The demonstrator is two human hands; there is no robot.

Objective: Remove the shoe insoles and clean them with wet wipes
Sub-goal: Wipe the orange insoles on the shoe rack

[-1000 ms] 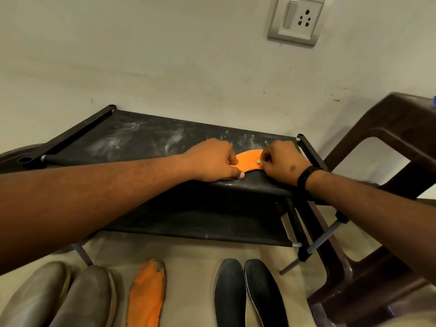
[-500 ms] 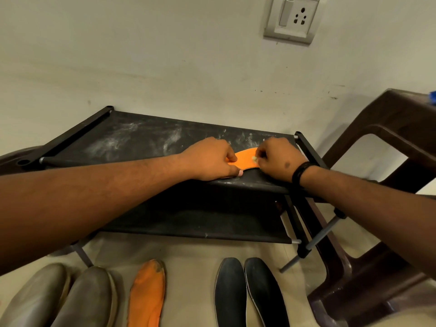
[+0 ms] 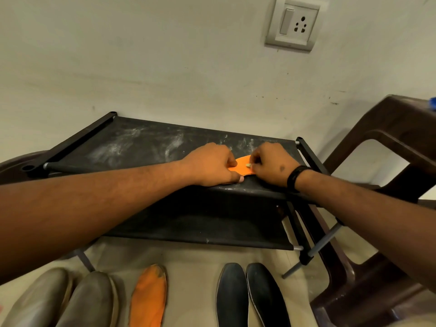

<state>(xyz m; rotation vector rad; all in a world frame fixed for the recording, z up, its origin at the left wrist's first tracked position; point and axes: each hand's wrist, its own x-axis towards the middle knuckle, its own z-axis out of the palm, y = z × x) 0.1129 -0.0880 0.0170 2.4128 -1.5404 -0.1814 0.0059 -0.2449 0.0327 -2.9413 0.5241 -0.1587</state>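
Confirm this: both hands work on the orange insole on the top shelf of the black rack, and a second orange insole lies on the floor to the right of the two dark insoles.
Not quite. In the head view the second orange insole lies to the left of the two dark insoles, not the right. The rest holds: the left hand and right hand work on the orange insole on the black rack.

I see 1 insole (image 3: 243,166) on the rack's (image 3: 146,147) top shelf between both hands; 3 more insoles (image 3: 149,297) lie below on the floor, right of 2 shoes (image 3: 61,300).

Both hands (image 3: 243,165) press an orange insole (image 3: 243,166) onto the rack (image 3: 141,149).
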